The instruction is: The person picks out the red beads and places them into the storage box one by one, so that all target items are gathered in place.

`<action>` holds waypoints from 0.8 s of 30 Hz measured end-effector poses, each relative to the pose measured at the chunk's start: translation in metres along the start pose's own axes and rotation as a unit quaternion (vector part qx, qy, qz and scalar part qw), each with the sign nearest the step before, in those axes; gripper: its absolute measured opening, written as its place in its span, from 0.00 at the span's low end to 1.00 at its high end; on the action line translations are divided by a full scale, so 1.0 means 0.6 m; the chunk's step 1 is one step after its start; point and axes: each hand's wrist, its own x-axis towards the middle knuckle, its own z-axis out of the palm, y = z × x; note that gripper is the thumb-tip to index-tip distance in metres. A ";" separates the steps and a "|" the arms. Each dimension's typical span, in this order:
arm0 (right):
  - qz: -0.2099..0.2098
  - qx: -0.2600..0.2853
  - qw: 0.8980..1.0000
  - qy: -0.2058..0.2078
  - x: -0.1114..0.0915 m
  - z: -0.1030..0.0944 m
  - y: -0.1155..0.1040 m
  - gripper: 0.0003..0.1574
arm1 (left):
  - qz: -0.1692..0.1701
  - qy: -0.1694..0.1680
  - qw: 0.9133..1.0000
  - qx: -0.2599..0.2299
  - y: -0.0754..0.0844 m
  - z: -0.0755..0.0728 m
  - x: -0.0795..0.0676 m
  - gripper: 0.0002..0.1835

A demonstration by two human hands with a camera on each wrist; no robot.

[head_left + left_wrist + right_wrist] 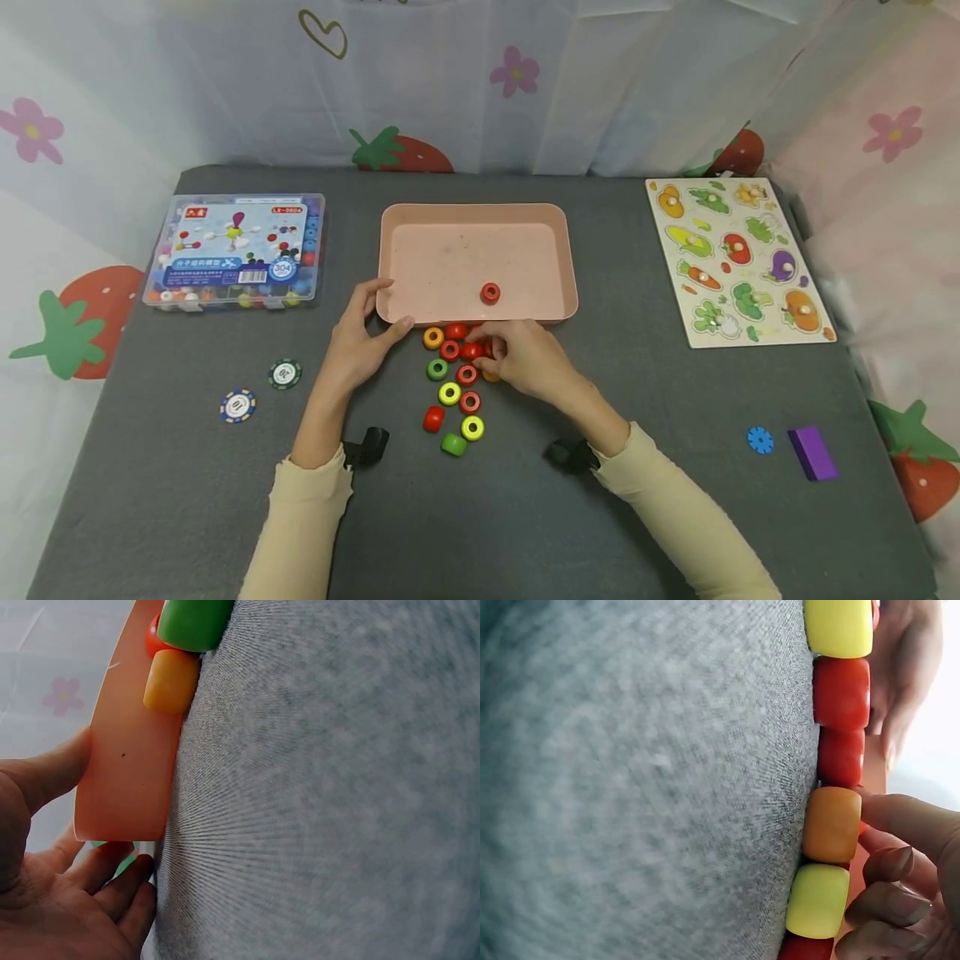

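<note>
My left hand (356, 346) holds the near left corner of a pink tray (420, 250), the thumb on its front rim and the fingers along its left side. In the left wrist view the tray's outer wall (131, 772) stands between thumb and fingers. One red bead (490, 292) lies inside the tray near the front. My right hand (528, 357) reaches in at the top of a cluster of beads, thumb and forefinger around a red bead mostly hidden by them. An orange bead (832, 825) sits right beside the thumb in the right wrist view.
Several red, green, yellow (450, 393) and orange beads lie before the tray. A clear case (232, 250) and two poker chips (285, 373) are left. Right are a vegetable puzzle board (720, 292), a blue disc (760, 440) and a purple block (813, 453).
</note>
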 end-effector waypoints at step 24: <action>0.013 0.146 0.984 0.102 0.021 -0.075 0.027 0.14 | 0.007 0.003 1.000 -0.003 -0.002 0.001 0.001 0.35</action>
